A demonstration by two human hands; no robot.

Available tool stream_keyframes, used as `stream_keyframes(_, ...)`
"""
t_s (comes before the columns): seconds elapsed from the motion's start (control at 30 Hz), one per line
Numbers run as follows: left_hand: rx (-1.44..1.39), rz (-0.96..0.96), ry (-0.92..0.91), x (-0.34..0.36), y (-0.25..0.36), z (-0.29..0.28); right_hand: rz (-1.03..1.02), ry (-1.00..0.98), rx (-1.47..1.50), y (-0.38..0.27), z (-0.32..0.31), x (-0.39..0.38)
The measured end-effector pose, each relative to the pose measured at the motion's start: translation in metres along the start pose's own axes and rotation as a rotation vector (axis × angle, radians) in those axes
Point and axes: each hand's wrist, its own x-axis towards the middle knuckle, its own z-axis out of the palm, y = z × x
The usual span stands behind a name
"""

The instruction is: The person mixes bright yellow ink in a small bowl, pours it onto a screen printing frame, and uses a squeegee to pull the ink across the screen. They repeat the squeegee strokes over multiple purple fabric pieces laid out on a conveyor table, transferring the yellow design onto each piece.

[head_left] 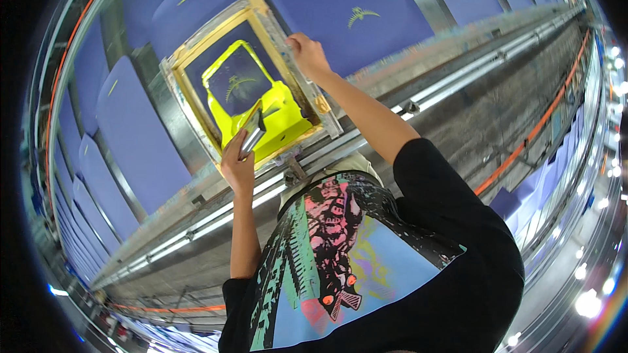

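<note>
A wooden screen-printing frame (175,65) lies tilted over purple fabric pieces on a long table. Bright yellow ink (282,129) is pooled on the near part of its mesh, with a thin yellow outline running around the middle. A small fern-like motif (234,85) shows within that outline. My left hand (239,165) is closed around the handle of a squeegee (254,132), whose blade side meets the yellow ink. At the frame's right edge, my right hand (307,55) has its fingers curled on the wood; the fingertips are partly hidden.
Purple fabric pieces (347,0) line the table to both sides, several bearing small yellow-green prints (361,17). A metal rail (451,88) runs along the table's near edge, close to my body. Beyond the aisle floor (504,111) runs an orange strip (533,134), with more purple pieces behind.
</note>
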Motion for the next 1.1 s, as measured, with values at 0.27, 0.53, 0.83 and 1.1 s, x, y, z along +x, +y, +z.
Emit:
stream_keyframes(0.27,0.072,-0.012,-0.123,0.006,0.005,-0.003,-0.001,-0.004,0.079,0.022,0.013,0.004)
stream_keyframes(0.53,0.311,0.273,-0.123,-0.032,-0.006,0.015,0.037,-0.026,0.005,0.008,0.003,0.001)
stream_keyframes(0.83,0.351,0.023,-0.101,0.156,-0.013,-0.007,0.012,0.000,-0.049,-0.004,-0.004,-0.001)
stream_keyframes(1.1,0.551,0.098,-0.042,0.199,-0.010,-0.001,0.022,-0.027,-0.021,-0.007,-0.002,0.001)
